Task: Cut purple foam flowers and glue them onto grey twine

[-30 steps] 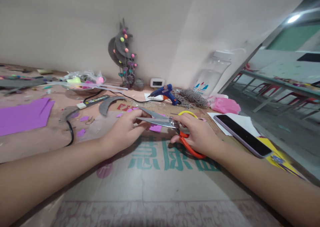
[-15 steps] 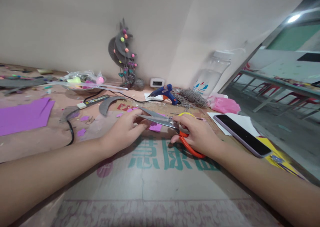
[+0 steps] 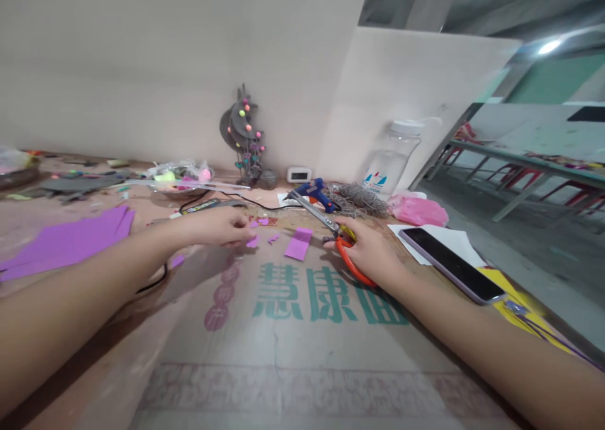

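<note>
Away from the scissors [image 3: 333, 227] moved my left grip [image 3: 231, 227], curled beside purple scraps [image 3: 253, 241]; whether it holds something, I cannot tell. My right grip [image 3: 363, 247] clasps the scissors, pointing forward-left.

1. Cardboard sheet [image 3: 331, 351], centre of frame: large green characters "慧康"; third character uncertain.
2. Same sheet, left of these: magenta circles with characters, illegible.
3. Clear bottle [image 3: 390, 156], upper right of centre: "LOOK" beneath sail logo.
4. White digital clock [image 3: 299, 175], centre: digits illegible.
</note>
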Demonstrator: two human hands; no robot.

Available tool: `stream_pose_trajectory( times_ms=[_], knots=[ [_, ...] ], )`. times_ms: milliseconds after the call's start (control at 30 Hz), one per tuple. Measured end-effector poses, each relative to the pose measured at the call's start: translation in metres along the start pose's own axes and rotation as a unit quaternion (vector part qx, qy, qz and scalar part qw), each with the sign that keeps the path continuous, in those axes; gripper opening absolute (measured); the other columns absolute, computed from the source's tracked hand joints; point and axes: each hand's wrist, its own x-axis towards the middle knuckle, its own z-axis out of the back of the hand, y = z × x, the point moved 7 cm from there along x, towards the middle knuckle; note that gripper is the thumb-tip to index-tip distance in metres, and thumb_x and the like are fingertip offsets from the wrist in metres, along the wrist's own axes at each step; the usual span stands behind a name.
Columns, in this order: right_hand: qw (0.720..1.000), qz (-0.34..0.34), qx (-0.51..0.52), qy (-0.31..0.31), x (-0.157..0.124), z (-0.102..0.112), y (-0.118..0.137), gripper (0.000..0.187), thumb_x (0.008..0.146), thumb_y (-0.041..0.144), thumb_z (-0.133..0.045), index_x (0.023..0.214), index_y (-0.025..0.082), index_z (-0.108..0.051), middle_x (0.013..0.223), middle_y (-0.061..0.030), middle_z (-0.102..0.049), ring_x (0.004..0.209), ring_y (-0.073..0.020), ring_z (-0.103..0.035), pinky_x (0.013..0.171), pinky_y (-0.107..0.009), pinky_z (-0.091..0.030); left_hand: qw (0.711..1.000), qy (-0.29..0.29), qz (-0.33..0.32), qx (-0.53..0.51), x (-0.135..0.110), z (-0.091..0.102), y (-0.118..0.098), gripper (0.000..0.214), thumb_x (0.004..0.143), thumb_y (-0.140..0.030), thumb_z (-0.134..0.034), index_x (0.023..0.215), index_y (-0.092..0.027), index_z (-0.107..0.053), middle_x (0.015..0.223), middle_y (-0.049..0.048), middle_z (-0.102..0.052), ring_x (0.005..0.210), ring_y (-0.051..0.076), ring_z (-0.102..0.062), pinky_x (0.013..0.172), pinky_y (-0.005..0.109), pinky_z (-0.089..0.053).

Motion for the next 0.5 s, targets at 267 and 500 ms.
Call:
stream_pose_trajectory(
  times_ms=[267,500],
  knots=[
    [1.0,0.001,0.005,0.017,0.0,0.002,0.01,0.053,0.074,0.047,-0.068,0.121,0.024,-0.06,0.112,-0.0068,-0.069,0.1,-0.0276,-0.064,0.081,-0.035,-0.05,0.974,-0.161,0.013,0.16,0.001,0.024,0.014,0.033,0.08,-0.047,-0.049,0.075,-0.019,-0.066,0.073,0.0048,-0.067,0.067,0.019,-0.059,0.056,0.025,-0.033],
    [1.0,-0.017,0.014,0.004,0.004,-0.004,0.005,0.051,0.077,0.05,-0.063,0.121,0.025,-0.06,0.117,-0.0069,-0.067,0.104,-0.0281,-0.063,0.083,-0.036,-0.05,0.969,-0.161,-0.145,0.121,0.001,-0.005,-0.038,0.031,0.08,-0.036,-0.058,0.106,-0.021,-0.065,0.1,0.0054,-0.069,0.088,0.02,-0.062,0.075,0.025,-0.044]
  ],
)
